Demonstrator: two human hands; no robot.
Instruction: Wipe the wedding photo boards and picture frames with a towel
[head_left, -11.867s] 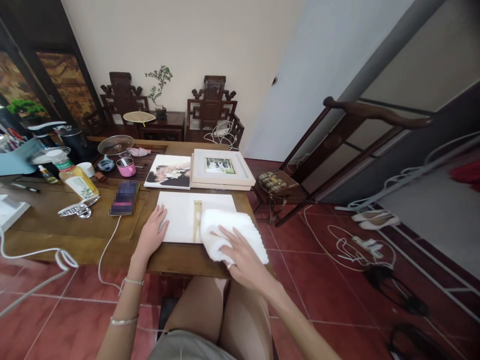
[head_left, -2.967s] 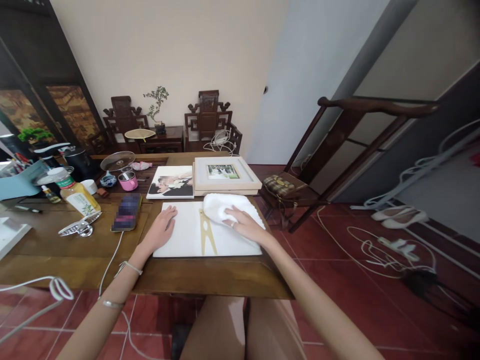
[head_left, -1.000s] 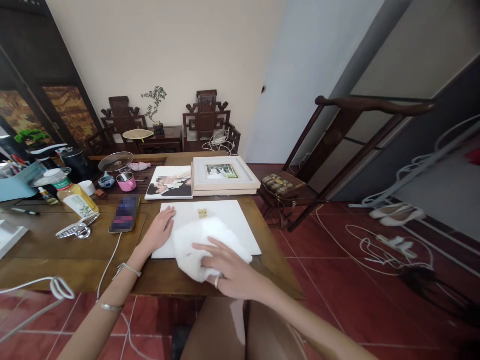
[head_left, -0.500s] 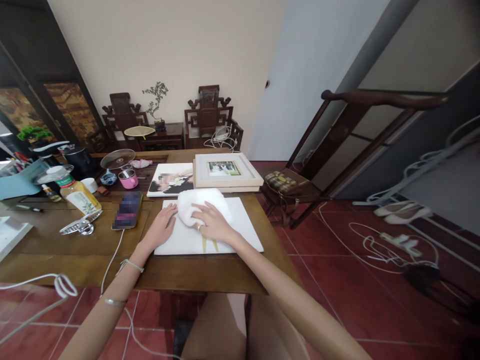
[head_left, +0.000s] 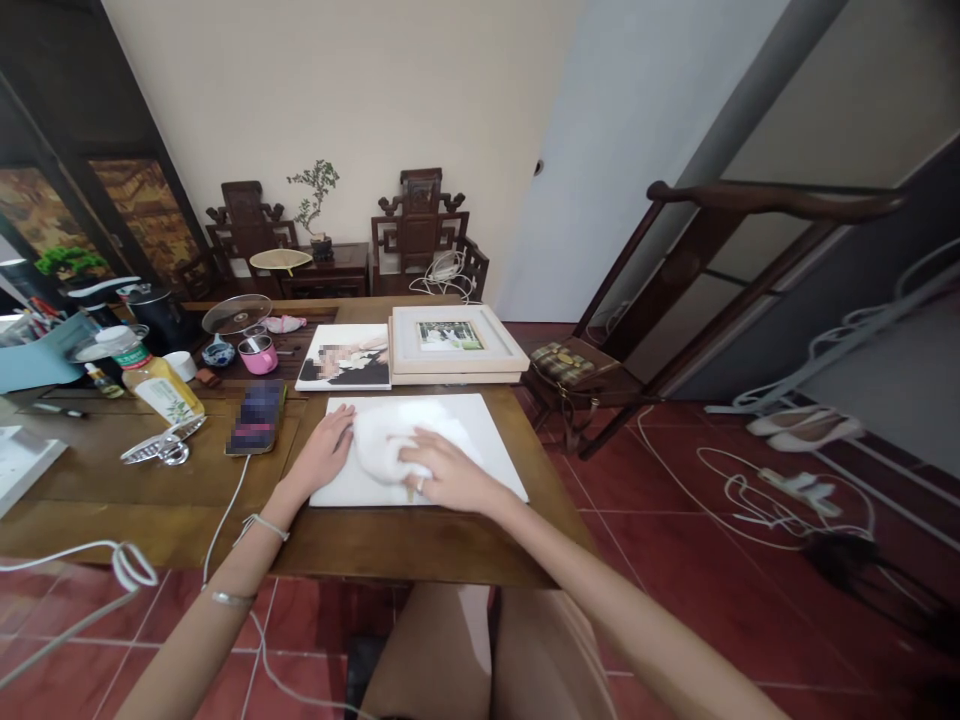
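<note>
A white board, a picture frame lying face down (head_left: pixel 480 440), rests flat on the wooden table (head_left: pixel 187 480) in front of me. My left hand (head_left: pixel 322 455) lies flat and open on its left edge. My right hand (head_left: pixel 442 475) presses a white cloth (head_left: pixel 382 445) onto the middle of the board, fingers spread over the cloth. The frame's wooden stand is almost wholly hidden under the cloth and hand.
Behind the board lie a photo print (head_left: pixel 345 357) and a stacked framed picture (head_left: pixel 454 342). To the left are a phone (head_left: pixel 256 417) on a cable, a clip (head_left: pixel 161 442), a bottle (head_left: pixel 150 375) and a pink cup (head_left: pixel 258 354). A dark chair (head_left: pixel 675 280) stands to the right.
My right hand has kept sliding the cloth over the board: near edge a second ago, far edge half a second ago, now back toward the middle. My left hand has stayed put.
</note>
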